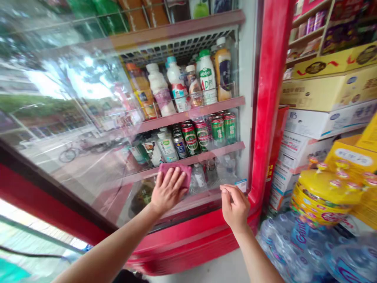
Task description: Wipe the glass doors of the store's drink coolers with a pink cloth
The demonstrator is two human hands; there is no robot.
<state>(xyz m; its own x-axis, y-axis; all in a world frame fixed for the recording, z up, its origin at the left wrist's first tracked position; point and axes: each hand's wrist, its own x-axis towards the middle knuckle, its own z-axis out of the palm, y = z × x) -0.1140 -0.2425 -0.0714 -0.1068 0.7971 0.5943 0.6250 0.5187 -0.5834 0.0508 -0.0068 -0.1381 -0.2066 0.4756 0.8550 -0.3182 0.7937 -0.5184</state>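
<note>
My left hand (168, 190) lies flat over a pink cloth (185, 179) and holds it against the glass door (97, 118) of a red-framed drinks fridge. The cloth's edges show above and to the right of my fingers. My right hand (235, 206) hangs in front of the lower right part of the door, fingers curled in towards the thumb, with nothing visible in it. Behind the glass are beer cans (190, 138) on one shelf and drink bottles (207, 78) on the shelf above. Clear bottles (200, 177) stand at the bottom, partly hidden by the left hand and cloth.
Stacked cardboard boxes (312, 118) stand right of the red fridge frame (266, 98). In front of them are a yellow tub of lollipops (326, 192) and wrapped packs of water bottles (294, 243). Street reflections cover the left of the glass. A dark cable (32, 254) runs at lower left.
</note>
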